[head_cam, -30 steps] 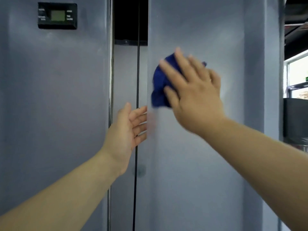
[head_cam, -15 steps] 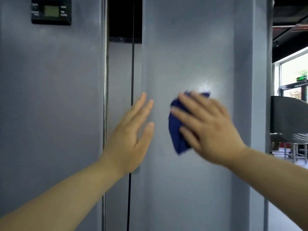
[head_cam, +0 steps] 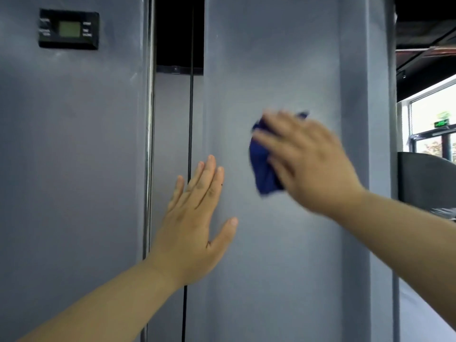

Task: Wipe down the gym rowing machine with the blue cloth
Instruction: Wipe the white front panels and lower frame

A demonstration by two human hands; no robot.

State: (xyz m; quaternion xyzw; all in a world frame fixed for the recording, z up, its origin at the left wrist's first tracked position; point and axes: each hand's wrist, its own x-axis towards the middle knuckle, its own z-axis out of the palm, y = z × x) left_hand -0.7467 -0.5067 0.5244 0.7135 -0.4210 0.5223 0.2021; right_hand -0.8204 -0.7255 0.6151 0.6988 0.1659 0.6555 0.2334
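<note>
- Head view: the right hand (head_cam: 313, 166) lies flat over the blue cloth (head_cam: 262, 166) and presses it against the broad grey panel (head_cam: 271, 58) of the rowing machine.
- Its grip is spread: the fingers reach out straight, up and to the left across the cloth. The hand is blurred and the thumb is hidden, so I cannot tell whether the thumb hooks any fabric.
- The cloth is bunched, dark blue, and sits at about mid-height on the panel. It shows past the fingertips on the left, with a small corner above the knuckles.
- The left hand (head_cam: 197, 218) is below and to the left of the cloth, apart from it. Its palm faces the panel's left edge and holds nothing.
- Its grip is spread flat, with the four fingers straight, close together and pointing up, and the thumb angled out to the right.
- A thin black cable (head_cam: 190, 107) runs vertically in the recess between the two panels and passes behind the left hand's fingers.
- A chrome rod (head_cam: 149, 144) stands just left of the cable, along the edge of the left grey panel (head_cam: 74, 144).
- A small black display unit (head_cam: 69, 29) with a greenish screen is mounted high on the left panel.
- At the far right are a bright window (head_cam: 431, 107), a green lit sign (head_cam: 443, 123) and a dark rounded object (head_cam: 424, 176) that I cannot identify.
</note>
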